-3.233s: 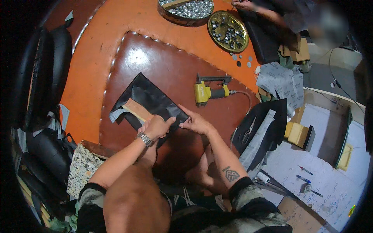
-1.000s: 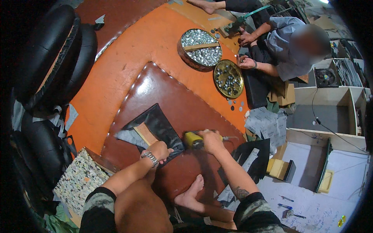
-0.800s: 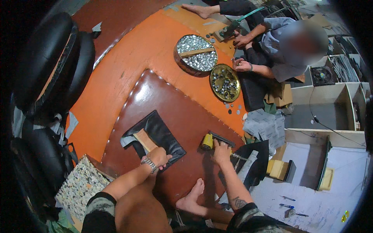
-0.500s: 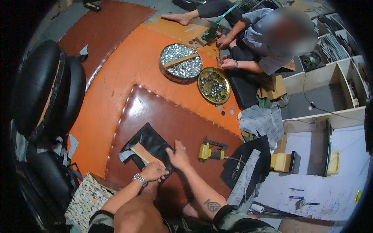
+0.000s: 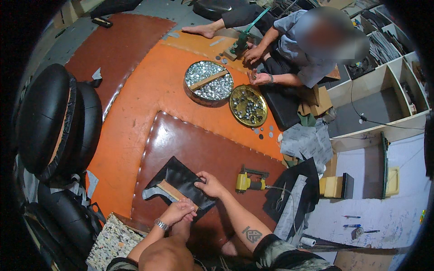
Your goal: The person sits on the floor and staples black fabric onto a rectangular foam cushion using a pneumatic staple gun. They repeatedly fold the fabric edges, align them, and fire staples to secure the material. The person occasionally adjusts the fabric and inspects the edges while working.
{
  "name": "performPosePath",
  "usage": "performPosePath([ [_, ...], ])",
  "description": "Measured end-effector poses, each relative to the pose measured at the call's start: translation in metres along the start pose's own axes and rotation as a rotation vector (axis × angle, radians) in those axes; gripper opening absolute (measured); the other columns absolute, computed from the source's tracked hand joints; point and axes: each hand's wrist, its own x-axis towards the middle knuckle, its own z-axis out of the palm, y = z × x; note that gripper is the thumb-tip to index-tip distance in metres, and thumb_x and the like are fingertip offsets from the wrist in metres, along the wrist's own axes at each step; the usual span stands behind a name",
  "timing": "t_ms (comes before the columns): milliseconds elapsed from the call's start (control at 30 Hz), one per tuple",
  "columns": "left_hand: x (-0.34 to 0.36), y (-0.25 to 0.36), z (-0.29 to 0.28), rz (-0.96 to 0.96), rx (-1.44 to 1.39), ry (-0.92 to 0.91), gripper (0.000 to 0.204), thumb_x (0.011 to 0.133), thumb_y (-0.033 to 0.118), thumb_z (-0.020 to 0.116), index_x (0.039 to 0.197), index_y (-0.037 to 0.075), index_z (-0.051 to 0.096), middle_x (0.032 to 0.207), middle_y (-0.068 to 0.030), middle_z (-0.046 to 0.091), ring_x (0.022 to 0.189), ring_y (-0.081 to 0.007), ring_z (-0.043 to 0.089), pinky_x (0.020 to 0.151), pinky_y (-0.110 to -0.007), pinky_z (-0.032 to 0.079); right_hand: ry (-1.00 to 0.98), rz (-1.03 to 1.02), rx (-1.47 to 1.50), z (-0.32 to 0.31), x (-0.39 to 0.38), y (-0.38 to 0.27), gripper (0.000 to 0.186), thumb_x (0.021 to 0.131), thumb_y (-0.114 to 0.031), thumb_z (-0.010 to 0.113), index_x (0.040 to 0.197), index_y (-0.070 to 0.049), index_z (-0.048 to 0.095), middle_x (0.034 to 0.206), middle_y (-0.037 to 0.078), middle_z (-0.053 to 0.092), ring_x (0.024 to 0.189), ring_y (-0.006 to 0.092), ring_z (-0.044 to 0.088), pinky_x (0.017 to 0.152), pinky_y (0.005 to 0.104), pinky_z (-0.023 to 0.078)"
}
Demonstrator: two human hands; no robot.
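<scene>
Right grip point(image 5: 211, 185) went from stapler point(image 5: 249, 184) to black leather point(image 5: 184, 179).

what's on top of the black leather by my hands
A wooden strip, partly covered by your left hand; your right hand is at the leather's edge. Beneath the strip is hidden.

On the black sheet point(image 5: 187, 177) lies a wooden strip point(image 5: 171, 188). The left hand point(image 5: 179, 211) sits at the sheet's near edge, the right hand point(image 5: 210, 184) at its right edge. Right of the sheet rests a yellow staple gun point(image 5: 244, 181).

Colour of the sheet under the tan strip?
The sheet is black; best seen in the head view.
</scene>
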Motion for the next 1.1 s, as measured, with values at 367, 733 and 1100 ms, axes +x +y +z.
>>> performPosePath([
  [367,-0.043,0.055,-0.022,-0.052,-0.249,0.269,0.048,0.111,0.047,0.055,0.123,0.001,0.064,0.102,-0.0147,0.076,0.084,-0.0229,0.077,0.071,-0.038,0.064,0.239,-0.154,0.908,0.004,-0.024,-0.065,0.044,0.106,-0.013,0.066,0.148,-0.013,0.054,0.139,0.001,0.066,0.124,0.0182,0.064,0.099,0.037,0.054],
  [733,-0.037,0.042,-0.089,0.174,-0.06,0.875,0.038,0.108,0.006,0.06,0.145,-0.002,0.057,0.131,-0.008,0.071,0.111,-0.018,0.067,0.097,-0.032,0.054,0.368,0.526,0.708,0.075,-0.066,0.013,0.051,0.103,-0.022,0.071,0.146,-0.001,0.052,0.122,0.011,0.07,0.091,0.0192,0.07,0.071,0.0363,0.059],
  [1100,-0.046,0.014,-0.093,0.411,-0.27,0.699,0.066,0.1,-0.01,0.059,0.162,0.001,0.039,0.155,-0.011,0.057,0.136,-0.0205,0.058,0.114,-0.034,0.046,0.329,0.196,0.25,0.024,-0.011,0.011,0.069,0.104,-0.042,0.071,0.153,0.002,0.05,0.134,0.019,0.07,0.122,0.0226,0.067,0.102,0.034,0.053],
])
